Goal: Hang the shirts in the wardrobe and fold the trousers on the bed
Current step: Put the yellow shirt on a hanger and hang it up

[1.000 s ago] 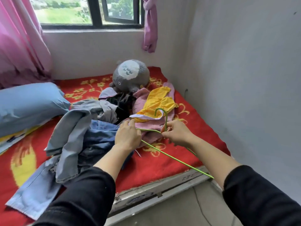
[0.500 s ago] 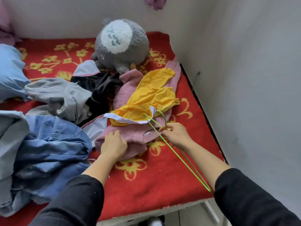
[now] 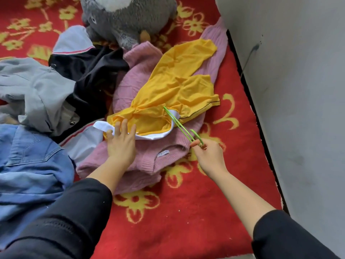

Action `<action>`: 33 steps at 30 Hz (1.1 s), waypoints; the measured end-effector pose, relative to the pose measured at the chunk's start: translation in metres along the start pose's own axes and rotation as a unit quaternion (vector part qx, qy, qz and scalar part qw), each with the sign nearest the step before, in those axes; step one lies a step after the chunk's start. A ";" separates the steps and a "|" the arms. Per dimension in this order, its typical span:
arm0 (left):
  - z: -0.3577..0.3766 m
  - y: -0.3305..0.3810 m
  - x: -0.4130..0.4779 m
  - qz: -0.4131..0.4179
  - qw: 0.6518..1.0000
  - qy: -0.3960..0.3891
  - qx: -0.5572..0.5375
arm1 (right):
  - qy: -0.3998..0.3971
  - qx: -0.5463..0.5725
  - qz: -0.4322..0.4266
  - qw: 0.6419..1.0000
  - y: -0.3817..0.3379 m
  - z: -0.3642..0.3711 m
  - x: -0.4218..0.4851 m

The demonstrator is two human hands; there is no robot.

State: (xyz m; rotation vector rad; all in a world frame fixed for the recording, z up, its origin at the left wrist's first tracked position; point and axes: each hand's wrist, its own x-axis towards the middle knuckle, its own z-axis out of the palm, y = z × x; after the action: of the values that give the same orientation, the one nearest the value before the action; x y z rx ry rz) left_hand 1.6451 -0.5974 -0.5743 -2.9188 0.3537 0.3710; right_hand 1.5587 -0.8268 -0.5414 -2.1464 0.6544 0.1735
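A yellow shirt (image 3: 177, 90) with a white hem lies crumpled on top of a pink knitted sweater (image 3: 153, 157) on the red bed. My right hand (image 3: 209, 157) pinches a thin green wire hanger (image 3: 179, 124) whose far end goes in under the yellow shirt's hem. My left hand (image 3: 121, 143) rests on the shirt's white hem with its fingers spread and fairly straight. To the left lie blue denim trousers (image 3: 31, 165), a grey garment (image 3: 33, 90) and a black garment (image 3: 89, 71).
A grey plush toy (image 3: 127, 17) sits at the head of the pile. A grey wall (image 3: 298, 90) runs along the bed's right edge. The red flowered blanket (image 3: 186, 212) shows bare in front of the sweater.
The view has dropped closer to the pile. The hanger's end has slid from beside the yellow shirt to under its hem. My left hand moved from the sweater up onto the white hem.
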 end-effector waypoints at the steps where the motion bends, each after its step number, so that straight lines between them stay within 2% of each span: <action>1: 0.004 -0.002 0.009 0.006 0.999 -0.016 0.034 | 0.000 -0.003 0.006 1.000 0.008 0.002 0.002; 3: 0.009 -0.008 0.021 0.004 0.996 -0.056 0.074 | 0.011 0.011 0.026 1.000 0.021 0.005 0.004; 5: 0.009 -0.011 0.024 0.005 0.993 -0.095 0.065 | 0.027 0.023 0.040 0.999 0.028 0.005 0.001; 7: 0.003 -0.007 0.019 0.010 0.990 -0.116 -0.081 | 0.015 0.022 0.051 0.998 0.028 0.004 -0.006; 9: -0.016 0.001 0.005 0.025 0.952 -0.137 -0.273 | -0.020 0.041 0.095 0.994 0.020 0.005 -0.013; 10: -0.026 0.006 -0.001 0.048 0.930 -0.147 -0.335 | -0.036 0.064 0.129 0.989 0.012 0.006 -0.015; 13: -0.050 0.023 -0.017 0.131 0.868 -0.214 -0.428 | -0.071 0.193 0.239 0.949 -0.009 0.018 -0.009; 16: -0.072 0.032 -0.038 0.188 0.808 -0.273 -0.487 | -0.073 0.267 0.268 0.923 -0.037 0.020 -0.010; 20: -0.090 0.037 -0.059 0.202 0.784 -0.328 -0.487 | 0.066 0.262 0.222 0.937 -0.062 0.003 -0.016; 22: -0.100 0.033 -0.065 0.193 0.779 -0.334 -0.494 | 0.105 0.240 0.176 0.949 -0.068 -0.009 -0.022; 24: -0.112 0.027 -0.067 0.169 0.807 -0.285 -0.490 | 0.115 0.227 0.122 0.959 -0.076 -0.026 -0.029; 26: -0.131 0.020 -0.067 0.104 0.853 -0.177 -0.480 | 0.106 0.241 0.095 0.960 -0.084 -0.045 -0.034; 28: -0.155 0.013 -0.067 0.039 0.881 -0.059 -0.467 | 0.087 0.246 0.051 0.964 -0.096 -0.065 -0.039; 31: -0.196 0.009 -0.070 0.040 0.890 0.058 -0.450 | 0.042 0.243 -0.036 0.969 -0.131 -0.094 -0.053; 33: -0.221 0.009 -0.072 0.060 0.886 0.084 -0.452 | -0.001 0.227 -0.080 0.971 -0.160 -0.111 -0.066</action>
State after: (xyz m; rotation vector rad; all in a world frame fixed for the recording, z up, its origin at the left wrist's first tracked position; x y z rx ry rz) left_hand 1.6242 -0.6357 -0.3461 -3.8773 0.4904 0.3718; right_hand 1.5723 -0.8088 -0.3365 -1.7435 0.4630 -0.0579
